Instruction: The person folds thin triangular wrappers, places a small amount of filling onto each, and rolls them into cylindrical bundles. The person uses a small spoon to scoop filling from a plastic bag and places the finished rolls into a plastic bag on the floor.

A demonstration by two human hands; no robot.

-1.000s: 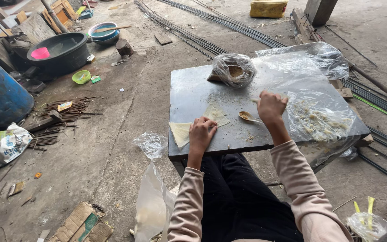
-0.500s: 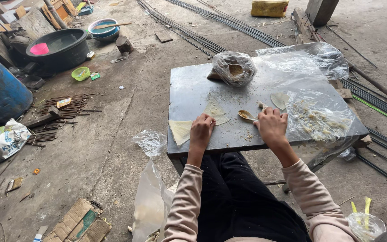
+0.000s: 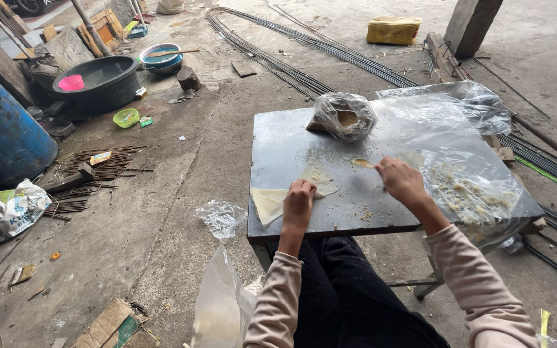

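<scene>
The left hand (image 3: 299, 200) lay flat, fingers together, pressing a pale triangular wrapper sheet (image 3: 270, 203) against the grey worktop (image 3: 285, 138); a second folded wrapper (image 3: 319, 177) sat just beyond its fingertips. The right hand (image 3: 400, 180) was closed narrowly on a small spoon (image 3: 363, 163), its bowl hovering above the worktop near a further wrapper (image 3: 412, 158). Judged from this, the work in hand was spooning filling onto wrappers, and doing it well would call for a modest scoop placed centrally, with the sheet held flat so it does not slide.

A knotted clear bag (image 3: 344, 116) holding a brownish mass stood at the worktop's far edge. Crumpled clear plastic sheeting (image 3: 465, 174) (strewn with pale scraps) covered the right side and crowded the right hand's reach. Crumbs littered the surface between the hands. On the concrete floor were a black basin (image 3: 101, 80), a blue drum (image 3: 1, 138) and bundled steel rods (image 3: 304, 48), all well apart.
</scene>
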